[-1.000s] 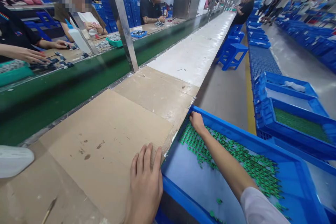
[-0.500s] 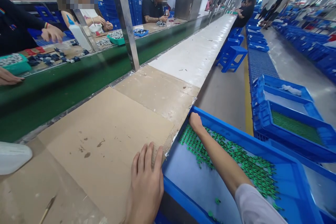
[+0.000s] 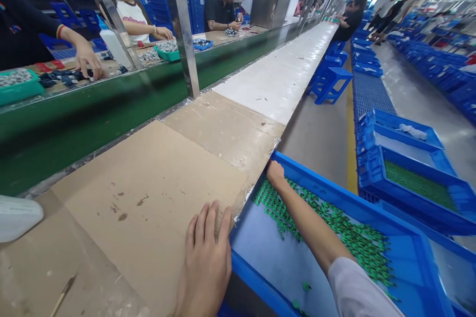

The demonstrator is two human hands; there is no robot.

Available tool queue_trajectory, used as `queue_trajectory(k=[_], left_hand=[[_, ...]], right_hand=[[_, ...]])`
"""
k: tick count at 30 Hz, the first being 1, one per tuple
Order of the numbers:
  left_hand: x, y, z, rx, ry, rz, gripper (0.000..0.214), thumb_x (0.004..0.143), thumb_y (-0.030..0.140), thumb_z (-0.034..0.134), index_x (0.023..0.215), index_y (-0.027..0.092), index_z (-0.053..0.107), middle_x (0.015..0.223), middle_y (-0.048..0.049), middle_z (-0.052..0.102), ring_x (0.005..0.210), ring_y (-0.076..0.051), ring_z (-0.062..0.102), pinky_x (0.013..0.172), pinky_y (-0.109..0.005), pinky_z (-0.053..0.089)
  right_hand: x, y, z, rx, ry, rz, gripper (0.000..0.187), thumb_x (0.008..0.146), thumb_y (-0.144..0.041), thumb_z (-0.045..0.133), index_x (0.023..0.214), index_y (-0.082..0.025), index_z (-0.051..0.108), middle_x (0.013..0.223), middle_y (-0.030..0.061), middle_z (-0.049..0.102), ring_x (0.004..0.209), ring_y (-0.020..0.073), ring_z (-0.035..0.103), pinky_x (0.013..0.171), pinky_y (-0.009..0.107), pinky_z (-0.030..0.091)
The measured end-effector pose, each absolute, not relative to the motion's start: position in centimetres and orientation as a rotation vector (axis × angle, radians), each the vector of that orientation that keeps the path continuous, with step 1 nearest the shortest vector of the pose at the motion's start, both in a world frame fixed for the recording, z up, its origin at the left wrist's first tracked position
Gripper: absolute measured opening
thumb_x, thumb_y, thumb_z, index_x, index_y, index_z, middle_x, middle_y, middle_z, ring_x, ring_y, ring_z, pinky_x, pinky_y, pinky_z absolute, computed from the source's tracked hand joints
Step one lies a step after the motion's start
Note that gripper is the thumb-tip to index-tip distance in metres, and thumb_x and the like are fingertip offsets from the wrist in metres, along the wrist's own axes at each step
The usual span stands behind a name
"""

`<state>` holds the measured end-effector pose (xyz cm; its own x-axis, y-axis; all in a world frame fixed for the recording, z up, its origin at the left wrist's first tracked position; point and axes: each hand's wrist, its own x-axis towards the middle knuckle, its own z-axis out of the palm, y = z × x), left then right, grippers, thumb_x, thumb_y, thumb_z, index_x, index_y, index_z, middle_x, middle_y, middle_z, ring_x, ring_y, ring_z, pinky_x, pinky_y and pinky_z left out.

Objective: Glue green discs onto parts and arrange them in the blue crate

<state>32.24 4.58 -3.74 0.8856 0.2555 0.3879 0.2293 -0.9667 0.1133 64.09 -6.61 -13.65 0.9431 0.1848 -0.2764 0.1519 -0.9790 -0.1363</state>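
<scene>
My left hand (image 3: 206, 257) lies flat on the brown cardboard sheet (image 3: 148, 178), palm down, fingers stretched out near the table's right edge. Nothing is in it. My right hand (image 3: 275, 174) reaches across the blue tray (image 3: 327, 178) to its far left corner, close against the wall. Its fingers are curled and mostly hidden, so what they hold cannot be seen. Below that hand and forearm, many small green pieces (image 3: 334, 223) lie in rows on the tray's pale liner. A couple of loose green pieces (image 3: 306, 287) sit apart near the front.
On the left are a white plastic bottle (image 3: 18, 218) and a thin brush (image 3: 64, 293). A green conveyor belt (image 3: 111, 121) runs beyond the table, past a metal post (image 3: 182, 34). Co-workers sit across it. More blue trays (image 3: 416, 183) and stools (image 3: 330, 84) stand right.
My hands keep nearly the same places; the view shifts slightly. Across the belt, a co-worker's hand has come down onto the dark pieces, and another's hand has moved toward a green basket.
</scene>
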Motion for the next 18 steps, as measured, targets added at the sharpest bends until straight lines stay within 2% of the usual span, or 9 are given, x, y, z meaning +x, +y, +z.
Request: queue_trajectory(k=[7, 15, 18], left_hand=[[32.4, 4.6, -3.3, 3.05, 0.352, 0.643, 0.043, 0.093, 0.018, 0.051, 0.134, 0.021, 0.064, 0.143, -0.013, 0.059, 0.131, -0.032, 0.052, 0.111, -0.048, 0.037], [32.3, 4.5, -3.3, 3.026, 0.359, 0.637, 0.043, 0.093, 0.019, 0.053, 0.134, 0.021, 0.064, 0.143, -0.013, 0.059, 0.132, -0.032, 0.052, 0.112, -0.048, 0.035], [32.3, 4.5, -3.4, 2.997, 0.378, 0.633, 0.043, 0.093, 0.021, 0.054, 0.135, 0.021, 0.063, 0.144, -0.0127, 0.058, 0.133, -0.032, 0.051, 0.114, -0.048, 0.033]], right_hand=[[64.2, -6.8, -13.6, -3.051, -0.314, 0.443, 0.038, 0.099, -0.012, 0.039, 0.119, -0.015, 0.071, 0.117, 0.021, 0.071, 0.111, 0.0271, 0.069, 0.087, 0.031, 0.052], [64.7, -7.9, -11.9, -3.14, -0.467, 0.418, 0.039, 0.098, -0.011, 0.036, 0.117, -0.008, 0.069, 0.119, 0.0234, 0.069, 0.11, 0.0304, 0.068, 0.086, 0.033, 0.052], [65.3, -8.9, -10.9, -3.153, -0.612, 0.427, 0.036, 0.098, -0.015, 0.039, 0.117, -0.011, 0.07, 0.119, 0.0208, 0.07, 0.111, 0.0306, 0.067, 0.089, 0.034, 0.051]])
